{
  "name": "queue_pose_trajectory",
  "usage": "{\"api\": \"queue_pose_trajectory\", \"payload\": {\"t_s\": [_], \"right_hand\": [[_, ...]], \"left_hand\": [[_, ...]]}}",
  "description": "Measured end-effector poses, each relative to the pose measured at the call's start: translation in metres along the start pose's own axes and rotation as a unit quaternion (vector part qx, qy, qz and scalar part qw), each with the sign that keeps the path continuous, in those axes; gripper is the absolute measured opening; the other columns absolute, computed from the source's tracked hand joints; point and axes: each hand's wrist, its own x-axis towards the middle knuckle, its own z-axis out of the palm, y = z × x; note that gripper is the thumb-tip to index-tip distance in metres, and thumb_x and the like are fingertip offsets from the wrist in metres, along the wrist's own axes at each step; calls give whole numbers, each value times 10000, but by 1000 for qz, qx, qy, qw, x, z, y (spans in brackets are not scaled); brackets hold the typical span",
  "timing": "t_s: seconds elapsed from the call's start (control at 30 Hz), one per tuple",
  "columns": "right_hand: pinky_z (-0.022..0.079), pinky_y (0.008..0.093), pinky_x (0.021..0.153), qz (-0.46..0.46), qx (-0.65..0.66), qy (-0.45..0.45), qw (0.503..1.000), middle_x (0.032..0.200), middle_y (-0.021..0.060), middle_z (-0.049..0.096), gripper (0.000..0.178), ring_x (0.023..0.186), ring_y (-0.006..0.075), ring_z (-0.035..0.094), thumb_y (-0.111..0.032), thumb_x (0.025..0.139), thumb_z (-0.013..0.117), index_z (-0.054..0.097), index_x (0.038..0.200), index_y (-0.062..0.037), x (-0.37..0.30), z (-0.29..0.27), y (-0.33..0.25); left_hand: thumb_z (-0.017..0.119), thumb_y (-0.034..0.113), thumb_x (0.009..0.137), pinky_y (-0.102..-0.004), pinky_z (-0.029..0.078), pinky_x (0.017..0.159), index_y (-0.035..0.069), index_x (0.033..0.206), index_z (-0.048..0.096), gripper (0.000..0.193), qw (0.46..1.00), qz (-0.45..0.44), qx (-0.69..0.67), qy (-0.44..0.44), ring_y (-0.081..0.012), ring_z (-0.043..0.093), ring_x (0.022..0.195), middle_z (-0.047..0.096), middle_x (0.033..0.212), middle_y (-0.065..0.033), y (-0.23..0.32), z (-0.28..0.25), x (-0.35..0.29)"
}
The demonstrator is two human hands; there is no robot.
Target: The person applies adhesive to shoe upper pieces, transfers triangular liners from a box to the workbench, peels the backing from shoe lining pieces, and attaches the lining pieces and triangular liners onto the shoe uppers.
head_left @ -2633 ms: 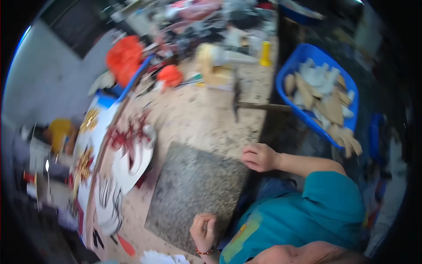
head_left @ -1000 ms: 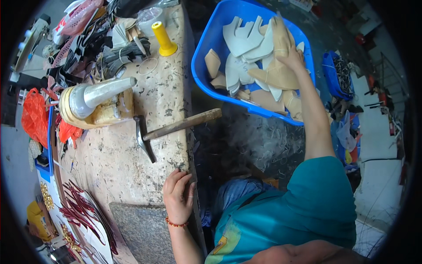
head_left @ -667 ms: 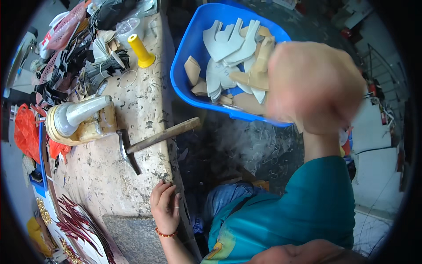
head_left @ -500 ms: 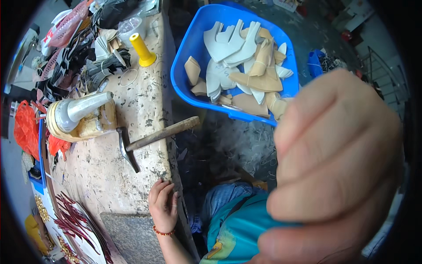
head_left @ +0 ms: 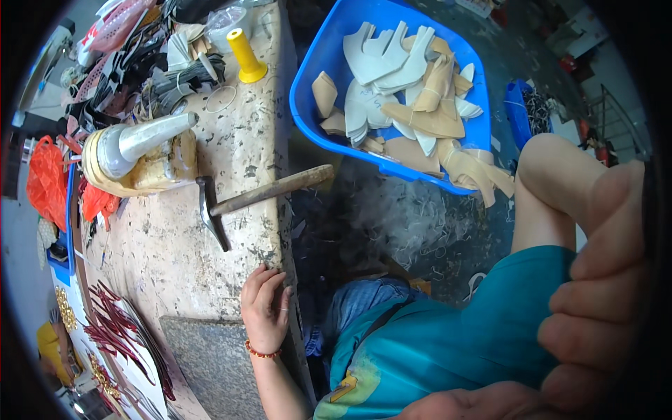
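The hammer (head_left: 273,190) lies on the tabletop (head_left: 168,259), handle past the edge, at twelve o'clock from the left hand (head_left: 264,315). This looks like a pause; taking the hammer would call for a wider left grip. That grip rests loosely curled, seemingly bare. The right hand (head_left: 595,294), four o'clock in view, is folded; its contents I cannot tell. The tub (head_left: 392,168) of pieces (head_left: 434,122) sits at one o'clock from the left hand.

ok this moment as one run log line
left hand: at table edge | right hand: curled near camera, contents hidden | hammer: on table | blue basin: cut pieces inside
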Motion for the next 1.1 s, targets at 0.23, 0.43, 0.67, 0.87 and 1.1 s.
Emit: {"api": "queue_pose_trajectory", "payload": {"t_s": [0.23,0.43,0.67,0.87,1.1], "right_hand": [[471,277,669,125,71,31,989,764,49,622,130,734,122,597,-122,864,574,623,865,-2,-24,-17,47],[483,324,688,522,-4,39,852,775,114,654,240,752,201,627,-219,847,634,629,896,15,-153,81,273],[428,428,951,720,-219,-81,654,1203,219,550,587,1168,379,507,-299,737,729,517,1207,-19,-234,188,302],[366,464,1010,721,-270,5,638,1264,196,480,616,1208,378,435,-306,739,734,471,1234,-51,-249,209,312],[506,498,729,702,-223,45,675,939,187,668,226,866,360,647,-192,897,495,634,1005,-49,-251,194,339]], "left_hand": [[696,32,757,-426,438,947,49,1000,646,249,999,32,-10,-8,-340,555,1119,620,1055,-124,1,4,8],[687,27,758,-427,437,945,43,1000,646,246,1000,9,1,-6,-349,553,1113,616,1057,-133,0,0,-1],[680,18,760,-424,438,941,32,996,646,239,1000,-1,-8,2,-356,554,1100,614,1042,-140,-1,2,-1],[646,-22,766,-409,438,957,8,994,645,230,1000,-7,-6,-4,-345,557,1116,613,1044,-144,2,4,3],[640,-15,778,-406,438,955,5,995,643,218,1000,-4,3,-6,-345,556,1117,612,1045,-146,0,4,0]]}}
